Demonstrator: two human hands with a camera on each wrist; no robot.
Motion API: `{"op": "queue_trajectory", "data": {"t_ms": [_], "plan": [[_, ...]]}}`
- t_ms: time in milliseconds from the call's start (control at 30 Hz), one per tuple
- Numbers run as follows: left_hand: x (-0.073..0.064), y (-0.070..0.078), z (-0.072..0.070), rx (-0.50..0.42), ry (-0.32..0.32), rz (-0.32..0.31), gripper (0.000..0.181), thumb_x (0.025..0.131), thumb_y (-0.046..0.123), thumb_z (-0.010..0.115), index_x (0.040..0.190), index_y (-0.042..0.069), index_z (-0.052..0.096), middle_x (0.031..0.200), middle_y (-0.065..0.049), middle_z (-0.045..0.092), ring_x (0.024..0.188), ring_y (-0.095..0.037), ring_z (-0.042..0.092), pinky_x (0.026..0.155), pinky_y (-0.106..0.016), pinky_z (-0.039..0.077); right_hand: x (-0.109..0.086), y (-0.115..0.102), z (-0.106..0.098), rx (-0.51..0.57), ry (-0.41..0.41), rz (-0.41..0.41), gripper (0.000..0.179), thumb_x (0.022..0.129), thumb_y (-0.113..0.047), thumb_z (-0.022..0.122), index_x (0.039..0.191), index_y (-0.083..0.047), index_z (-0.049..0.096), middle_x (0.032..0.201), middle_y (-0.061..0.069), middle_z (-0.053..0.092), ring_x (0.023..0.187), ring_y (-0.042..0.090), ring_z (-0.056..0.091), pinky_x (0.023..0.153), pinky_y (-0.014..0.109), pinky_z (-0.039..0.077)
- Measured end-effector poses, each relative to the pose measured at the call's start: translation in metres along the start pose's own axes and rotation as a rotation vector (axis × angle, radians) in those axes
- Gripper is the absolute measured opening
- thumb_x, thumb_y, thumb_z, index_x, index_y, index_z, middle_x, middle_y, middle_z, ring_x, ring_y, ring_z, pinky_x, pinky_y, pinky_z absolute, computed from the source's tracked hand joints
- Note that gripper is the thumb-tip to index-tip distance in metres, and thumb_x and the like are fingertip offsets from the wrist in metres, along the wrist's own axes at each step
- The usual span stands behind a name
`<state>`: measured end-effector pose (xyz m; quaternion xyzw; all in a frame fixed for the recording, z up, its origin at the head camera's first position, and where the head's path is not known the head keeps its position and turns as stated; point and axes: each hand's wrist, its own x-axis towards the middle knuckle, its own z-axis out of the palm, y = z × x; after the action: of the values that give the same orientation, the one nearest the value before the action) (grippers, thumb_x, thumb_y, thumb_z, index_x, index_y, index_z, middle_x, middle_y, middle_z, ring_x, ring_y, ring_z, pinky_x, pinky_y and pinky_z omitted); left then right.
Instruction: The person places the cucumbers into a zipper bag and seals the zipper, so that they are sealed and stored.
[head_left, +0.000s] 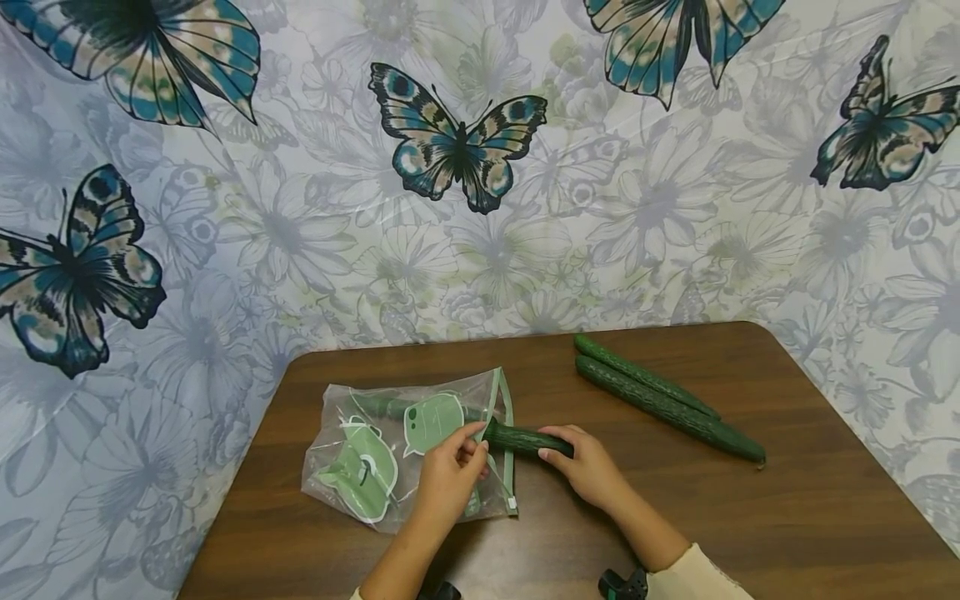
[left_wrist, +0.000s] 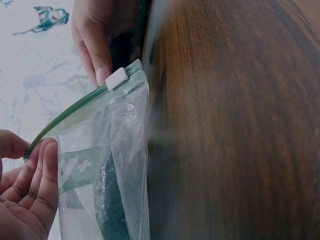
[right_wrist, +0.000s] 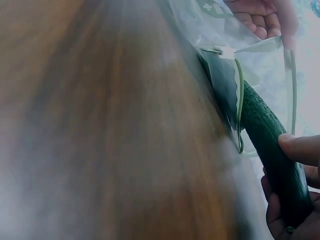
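A clear zip bag with green printed shapes lies on the table, its mouth facing right. My left hand pinches the green-trimmed edge of its mouth between thumb and fingers. My right hand grips one end of a dark green cucumber, thumb on one side and fingers on the other. The cucumber passes through the mouth, and its far part shows dimly through the plastic. In the right wrist view, the cucumber slants into the bag beside the white slider.
Two more cucumbers lie side by side on the brown wooden table, at the back right. Behind the table hangs a cloth printed with butterflies and flowers. Dark devices sit by the wrists.
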<state>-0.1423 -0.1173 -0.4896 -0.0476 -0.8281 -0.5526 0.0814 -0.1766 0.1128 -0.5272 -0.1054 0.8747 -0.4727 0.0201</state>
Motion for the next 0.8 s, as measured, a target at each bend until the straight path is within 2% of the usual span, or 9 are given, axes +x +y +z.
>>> {"op": "queue_trajectory", "data": {"t_ms": [367,600,800], "plan": [[-0.001,0.001,0.001,0.004,0.002,-0.001,0.029,0.096,0.006,0.068,0.125,0.008,0.069,0.073,-0.004,0.068,0.058,-0.007,0.064,0.057,-0.02,0.057,0.009,-0.01,0.01,0.029,-0.001,-0.025,0.032,0.088,-0.027,0.079,0.12,-0.023,0.074,0.12,0.001,0.072,0.113,0.023,0.066,0.096,0.046,0.055],[-0.001,0.0,0.001,0.002,0.008,-0.003,0.029,0.096,0.006,0.067,0.125,0.006,0.069,0.073,-0.004,0.068,0.057,-0.007,0.064,0.056,-0.02,0.058,0.009,-0.006,0.008,-0.007,0.015,-0.02,0.03,0.085,-0.031,0.082,0.114,-0.028,0.077,0.115,-0.002,0.075,0.111,0.021,0.069,0.096,0.042,0.056],[0.0,0.0,0.001,0.002,0.01,0.003,0.03,0.096,0.007,0.067,0.125,0.006,0.069,0.073,-0.003,0.068,0.057,-0.007,0.064,0.057,-0.02,0.057,0.008,-0.002,-0.006,0.095,-0.085,0.008,0.036,0.09,-0.021,0.077,0.126,-0.02,0.072,0.13,0.005,0.069,0.126,0.029,0.061,0.105,0.05,0.051]]}}
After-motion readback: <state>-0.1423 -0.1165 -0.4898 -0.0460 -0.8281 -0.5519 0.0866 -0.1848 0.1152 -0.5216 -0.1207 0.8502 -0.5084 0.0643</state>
